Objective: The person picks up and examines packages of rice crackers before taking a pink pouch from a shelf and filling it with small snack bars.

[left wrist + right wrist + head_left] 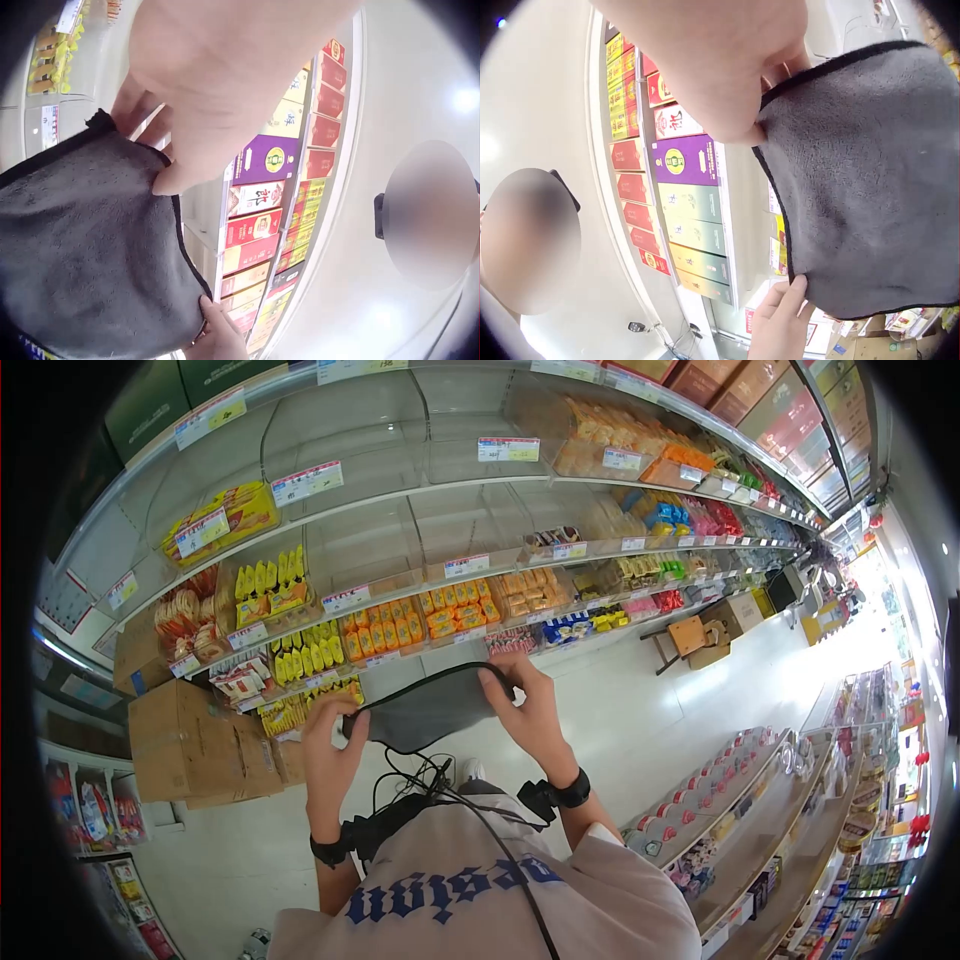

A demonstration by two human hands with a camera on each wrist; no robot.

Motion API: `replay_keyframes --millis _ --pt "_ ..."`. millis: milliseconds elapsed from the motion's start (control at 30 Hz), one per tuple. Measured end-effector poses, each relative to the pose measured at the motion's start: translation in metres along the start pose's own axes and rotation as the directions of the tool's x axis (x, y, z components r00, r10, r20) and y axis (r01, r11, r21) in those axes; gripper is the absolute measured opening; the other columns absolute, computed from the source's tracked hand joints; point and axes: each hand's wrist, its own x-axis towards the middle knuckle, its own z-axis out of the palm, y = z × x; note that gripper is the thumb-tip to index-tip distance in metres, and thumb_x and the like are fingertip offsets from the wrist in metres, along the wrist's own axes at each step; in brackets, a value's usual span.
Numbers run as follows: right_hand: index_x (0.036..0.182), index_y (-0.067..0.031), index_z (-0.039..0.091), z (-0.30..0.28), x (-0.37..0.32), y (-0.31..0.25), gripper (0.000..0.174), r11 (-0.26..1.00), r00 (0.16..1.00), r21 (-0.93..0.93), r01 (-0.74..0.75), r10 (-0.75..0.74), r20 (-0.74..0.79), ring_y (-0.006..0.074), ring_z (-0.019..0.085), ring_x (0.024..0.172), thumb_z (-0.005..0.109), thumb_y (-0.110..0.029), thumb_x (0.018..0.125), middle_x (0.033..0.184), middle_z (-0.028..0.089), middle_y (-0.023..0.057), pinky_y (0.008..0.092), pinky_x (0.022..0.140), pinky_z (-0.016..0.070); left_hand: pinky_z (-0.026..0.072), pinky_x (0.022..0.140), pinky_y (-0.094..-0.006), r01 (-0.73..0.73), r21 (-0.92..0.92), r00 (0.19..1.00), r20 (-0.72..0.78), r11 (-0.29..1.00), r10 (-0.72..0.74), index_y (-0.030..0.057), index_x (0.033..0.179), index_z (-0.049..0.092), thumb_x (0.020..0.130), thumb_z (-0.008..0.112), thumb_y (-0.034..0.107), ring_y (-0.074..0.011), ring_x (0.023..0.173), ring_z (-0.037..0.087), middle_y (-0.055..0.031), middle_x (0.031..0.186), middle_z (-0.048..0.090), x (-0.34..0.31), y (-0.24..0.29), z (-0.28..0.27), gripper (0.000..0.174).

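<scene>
A dark grey cloth (430, 707) with a black edge is stretched between both hands in front of the chest. My left hand (333, 755) pinches one end, thumb on the near face. At the other end, my right hand (535, 720) pinches the edge between thumb and fingers. The left wrist view shows the cloth (97, 240) spread fairly flat, the left hand (210, 82) at its upper corner and the right hand (219, 337) below. From the right wrist, the cloth (870, 180) hangs between the right hand (727, 60) and left hand (778, 322). Some fingertips are hidden behind it.
Shelves of packaged snacks (380, 630) stand ahead, with some bare compartments (360, 545). Cardboard boxes (190, 745) sit on the floor at left. Another shelf unit (750, 840) is at right. Black cables (425, 780) hang at the chest, and a wooden stool (686, 635) stands farther off.
</scene>
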Motion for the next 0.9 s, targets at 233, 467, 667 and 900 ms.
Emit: replay_keyframes --millis 233,467,667,900 --pt "0.101 -0.0015 0.057 0.024 -0.010 -0.015 0.015 0.987 0.999 0.155 0.037 -0.041 0.022 0.0104 0.066 0.070 0.070 -0.004 0.094 0.079 0.067 0.0055 0.0275 0.062 0.0526 0.0459 0.063 -0.0260 0.277 -0.263 0.958 0.153 0.924 -0.244 -0.0014 0.096 0.059 0.096 0.068 0.008 -0.0100 0.065 0.062 -0.0099 0.075 0.068 -0.002 0.016 0.022 0.013" --pt "0.102 -0.0038 0.061 0.055 -0.013 -0.033 0.019 0.913 0.842 0.117 0.391 -0.406 0.355 0.0331 0.064 0.080 0.072 -0.006 0.087 0.089 0.060 0.0130 0.0405 0.066 0.0526 0.0434 0.057 -0.0246 0.350 -0.510 0.933 0.261 0.786 -0.247 0.0016 0.110 0.050 0.104 0.059 0.011 -0.0057 0.068 0.059 -0.0082 0.076 0.069 -0.014 0.005 0.031 0.014" --pt "0.103 -0.0037 0.064 0.065 -0.012 -0.024 0.019 0.952 0.877 0.118 0.282 -0.306 0.371 0.0302 0.064 0.078 0.073 -0.002 0.085 0.088 0.060 0.0117 0.0379 0.068 0.0527 0.0405 0.053 -0.0228 0.426 -0.450 0.905 0.192 0.785 -0.380 0.0051 0.108 0.053 0.104 0.060 0.017 -0.0035 0.065 0.056 -0.0049 0.073 0.068 -0.015 -0.004 0.011 0.015" --pt "0.103 -0.0034 0.065 0.082 -0.014 -0.036 0.023 0.947 0.850 0.145 0.286 -0.321 0.419 0.0251 0.063 0.075 0.073 0.002 0.083 0.087 0.060 0.0095 0.0351 0.068 0.0531 0.0420 0.055 -0.0220 0.446 -0.541 0.893 0.212 0.713 -0.398 0.0030 0.104 0.056 0.103 0.062 0.015 -0.0030 0.067 0.059 -0.0043 0.072 0.069 -0.017 -0.004 -0.005 0.013"
